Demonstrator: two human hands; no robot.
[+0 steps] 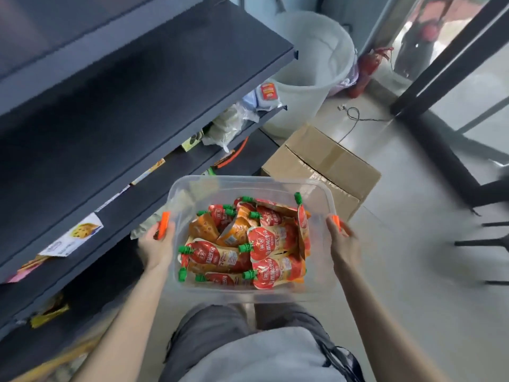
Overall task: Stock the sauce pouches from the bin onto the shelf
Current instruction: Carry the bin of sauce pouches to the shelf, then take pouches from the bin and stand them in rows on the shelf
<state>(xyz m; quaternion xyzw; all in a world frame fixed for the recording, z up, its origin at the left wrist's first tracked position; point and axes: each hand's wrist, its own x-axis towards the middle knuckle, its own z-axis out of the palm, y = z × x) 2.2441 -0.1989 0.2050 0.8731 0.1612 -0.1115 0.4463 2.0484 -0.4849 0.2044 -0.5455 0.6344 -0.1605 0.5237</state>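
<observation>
Bin (248, 180) held at both side rims. Left hand (155, 245) grip curls round left latch (164, 223) at 9 o'clock; right hand (343, 242) grip round right latch (336, 220) at 3 o'clock. Pouches (259, 244) piled inside bin. Shelf (137, 78) edge close at 10 o'clock. Box (325, 164) near at 1 o'clock, bucket (311, 64) beyond it. Open floor (399, 257) at 3 o'clock.

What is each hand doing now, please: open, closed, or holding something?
Left hand: closed, gripping the left orange handle of the clear bin.
Right hand: closed, gripping the right orange handle of the same bin.
</observation>
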